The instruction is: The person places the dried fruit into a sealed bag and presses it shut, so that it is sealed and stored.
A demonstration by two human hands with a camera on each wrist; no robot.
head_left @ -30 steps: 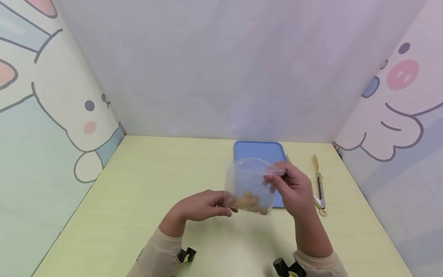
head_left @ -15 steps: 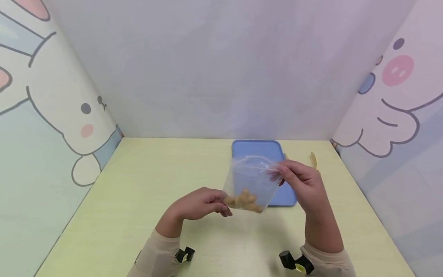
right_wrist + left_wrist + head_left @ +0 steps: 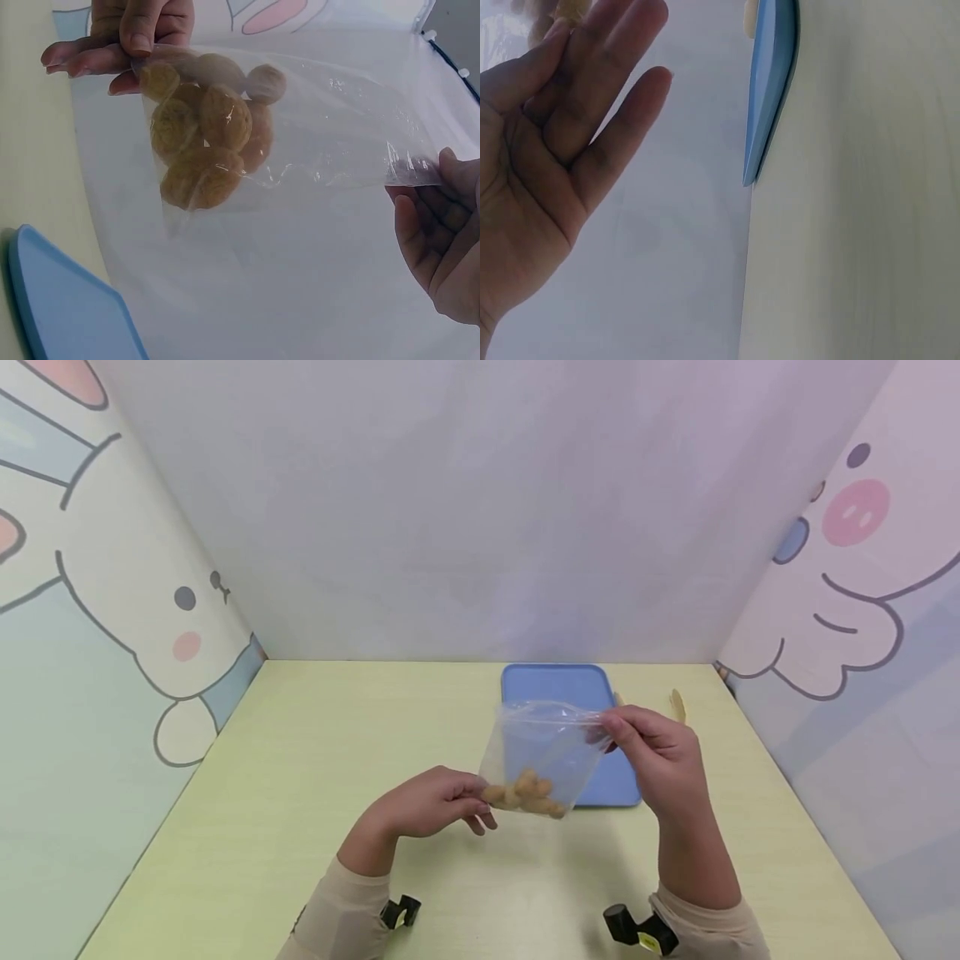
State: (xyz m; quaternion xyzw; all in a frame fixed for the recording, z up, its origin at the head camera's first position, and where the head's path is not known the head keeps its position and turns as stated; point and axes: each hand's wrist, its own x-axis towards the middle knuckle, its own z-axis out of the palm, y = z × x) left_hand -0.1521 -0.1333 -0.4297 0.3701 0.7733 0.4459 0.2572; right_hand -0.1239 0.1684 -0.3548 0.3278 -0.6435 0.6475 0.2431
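A clear zip-seal plastic bag (image 3: 536, 747) hangs tilted between both hands, above the table. Several tan, wrinkled, roundish pieces (image 3: 225, 120) are gathered at its bottom end; they look like dried fruit or nuts. My left hand (image 3: 435, 802) pinches the lower left corner between thumb and forefinger. The other fingers of that hand extend loosely, as the left wrist view shows. At the top right corner, by the zip strip, my right hand (image 3: 663, 760) pinches the plastic between thumb and fingers. In the right wrist view the bag is stretched between the two hands.
A blue tray (image 3: 555, 681) lies at the back right of the pale table (image 3: 330, 727), partly behind the bag. The tan tip of a long utensil (image 3: 678, 705) shows beyond my right hand, its remainder hidden. Printed cartoon walls enclose the sides.
My right hand has moved to the right, drawing the bag's top edge with it. The long utensil on the right has become mostly hidden. My left hand keeps its pinch, shifting slightly left.
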